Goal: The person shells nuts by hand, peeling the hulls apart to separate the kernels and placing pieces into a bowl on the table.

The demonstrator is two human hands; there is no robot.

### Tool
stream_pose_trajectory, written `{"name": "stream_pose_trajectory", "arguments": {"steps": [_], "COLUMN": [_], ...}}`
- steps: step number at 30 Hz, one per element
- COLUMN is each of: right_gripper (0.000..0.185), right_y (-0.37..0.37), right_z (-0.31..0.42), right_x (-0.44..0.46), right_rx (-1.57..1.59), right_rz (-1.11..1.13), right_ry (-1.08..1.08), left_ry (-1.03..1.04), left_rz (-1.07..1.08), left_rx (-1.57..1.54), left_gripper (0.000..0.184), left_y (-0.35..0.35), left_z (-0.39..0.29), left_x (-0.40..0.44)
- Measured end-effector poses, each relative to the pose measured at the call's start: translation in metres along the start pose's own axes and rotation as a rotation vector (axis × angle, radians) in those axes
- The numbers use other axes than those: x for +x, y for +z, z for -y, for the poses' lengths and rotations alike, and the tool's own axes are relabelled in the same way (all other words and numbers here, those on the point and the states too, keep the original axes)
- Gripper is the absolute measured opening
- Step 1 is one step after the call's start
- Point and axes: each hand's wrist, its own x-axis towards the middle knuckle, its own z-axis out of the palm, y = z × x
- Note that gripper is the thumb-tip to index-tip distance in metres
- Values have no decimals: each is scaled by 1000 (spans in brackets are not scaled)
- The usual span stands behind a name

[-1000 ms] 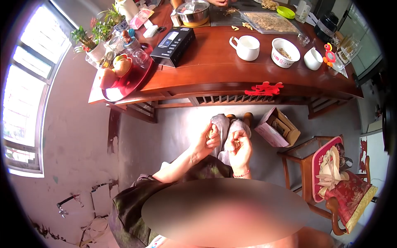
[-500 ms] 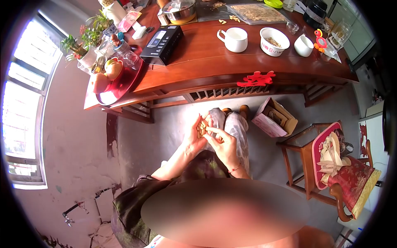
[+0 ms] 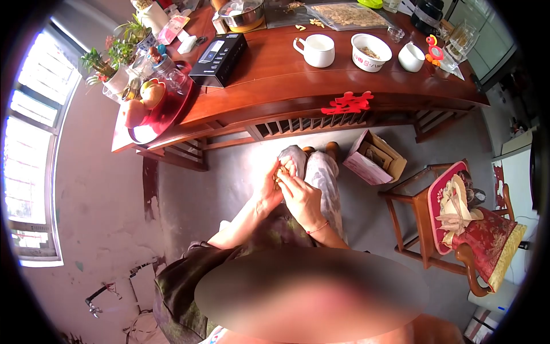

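My left hand [image 3: 267, 192] is cupped palm-up above my lap, its fingers curled round a handful of small, elongated tan pieces [image 3: 281, 174]. Their exact kind is too small to tell. Over that palm lies my right hand [image 3: 303, 203], closed, with thumb and fingertips brought together at the pieces. Its fingers partly cover the handful, and what they pinch is hidden. Both hands touch, in front of my knees and short of the wooden table [image 3: 258, 103].
On the table stand a white mug [image 3: 318, 51], a white bowl [image 3: 370, 57] with bits inside, a small white pitcher [image 3: 411, 58], a black box [image 3: 219, 59] and a bag of tan pieces [image 3: 349, 15]. A cardboard box [image 3: 375, 157] and a chair [image 3: 427, 215] are to the right.
My right hand has moved left and in over my left palm, covering more of the tan pieces. The whole view has shifted slightly.
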Motion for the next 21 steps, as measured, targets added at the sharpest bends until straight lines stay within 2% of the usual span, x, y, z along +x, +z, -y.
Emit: {"name": "stream_pose_trajectory", "arguments": {"steps": [8,10,11,12,14,15,16,19,21], "right_gripper": [16,16,14,13,13,11,10,13,13], "right_y": [1,3,0,-2,-15,-15,-11,-8,-8], "right_z": [-1,-3,1,6,8,8,-2,-12,-11], "right_x": [-2,0,2,1,6,9,8,5,6], "right_rx": [10,126,286,477,711,835,793,1060,1073], "right_rz": [-54,-149,-180,-185,-86,-151,-189,-246,-242], "right_ry": [-54,-37,32,203,431,505,510,704,716], "left_ry": [-13,-28,-43,-41,8,-88,-85,-35,-14], "left_rz": [-43,-32,-21,-20,-93,43,42,-15,-12], "left_rx": [-6,8,22,22,147,177,175,455,510], "left_gripper": [27,27,28,28,28,29,29,27,25], "left_y": [12,6,4,3,6,8,12,27,37], "left_z": [6,5,5,5,7,1,2,5,7], "left_x": [-10,-8,-7,-8,-12,-16,-20,-29,-34]}}
